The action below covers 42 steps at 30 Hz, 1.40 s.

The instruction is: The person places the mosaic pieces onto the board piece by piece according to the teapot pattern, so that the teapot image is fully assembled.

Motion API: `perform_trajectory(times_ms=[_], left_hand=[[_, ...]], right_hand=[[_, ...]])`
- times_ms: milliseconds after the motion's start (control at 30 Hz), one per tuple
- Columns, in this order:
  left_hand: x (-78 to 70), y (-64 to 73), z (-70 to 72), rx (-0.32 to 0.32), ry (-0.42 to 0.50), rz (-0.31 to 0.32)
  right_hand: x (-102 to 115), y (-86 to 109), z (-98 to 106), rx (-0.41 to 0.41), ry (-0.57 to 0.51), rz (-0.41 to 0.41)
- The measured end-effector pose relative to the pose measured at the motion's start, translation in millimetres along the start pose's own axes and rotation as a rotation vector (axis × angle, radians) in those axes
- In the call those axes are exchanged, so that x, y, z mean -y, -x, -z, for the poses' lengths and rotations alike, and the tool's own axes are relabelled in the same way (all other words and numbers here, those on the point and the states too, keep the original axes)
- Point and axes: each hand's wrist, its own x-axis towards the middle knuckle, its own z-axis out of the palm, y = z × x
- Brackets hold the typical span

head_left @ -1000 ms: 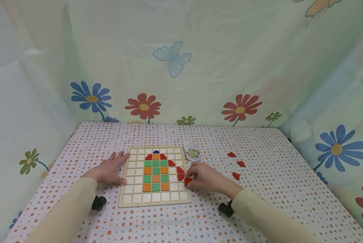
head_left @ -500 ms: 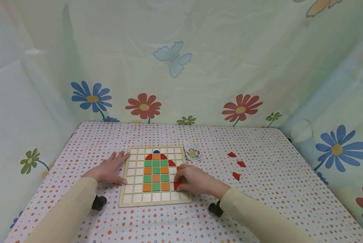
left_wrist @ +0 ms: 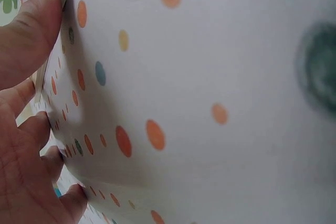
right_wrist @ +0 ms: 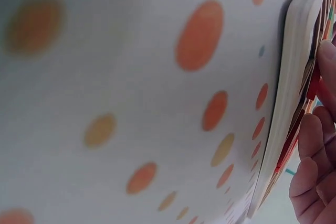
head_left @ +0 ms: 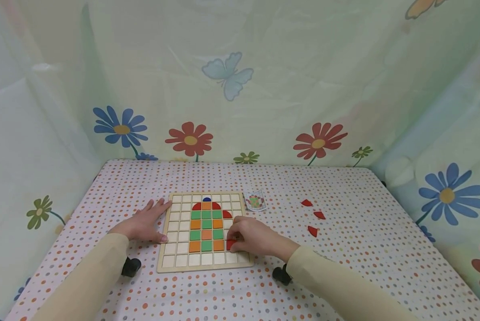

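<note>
A wooden grid board lies on the table, with green, orange, red and blue tiles set in a figure up its middle. My left hand rests with spread fingers at the board's left edge; in the left wrist view its thumb touches that edge. Over the board's right side, my right hand pinches a red tile at the cell just right of the lowest orange tile. In the right wrist view the red tile sits between thumb and finger, close over the board. The hand hides nearby cells.
Several red quarter-round tiles, one a red tile, lie loose on the dotted tablecloth to the right. A small printed card with a coloured pattern lies off the board's upper right corner. Flowered curtains stand behind and at both sides.
My right hand has moved left from the board's right edge, carrying the red tile to a cell beside the orange one. My left hand has stayed put.
</note>
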Motion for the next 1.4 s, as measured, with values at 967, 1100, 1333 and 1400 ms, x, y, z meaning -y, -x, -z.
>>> perform_trajectory(times_ms=[967, 1100, 1333, 1400], left_hand=[[1.1, -1.2, 0.4, 0.008, -0.004, 0.007], [2.6, -2.0, -1.1, 0.009, 0.004, 0.007], [4.3, -3.6, -2.8, 0.012, 0.008, 0.007], [4.6, -3.7, -2.6, 0.012, 0.008, 0.006]], right_hand=[[-4.3, -0.2, -2.3, -0.045, -0.005, -0.016], [-3.2, 0.4, -2.5, -0.043, 0.001, -0.027], [-7.2, 7.1, 5.4, -0.060, -0.056, -0.048], [-11.3, 10.4, 9.1, -0.068, -0.077, -0.055]])
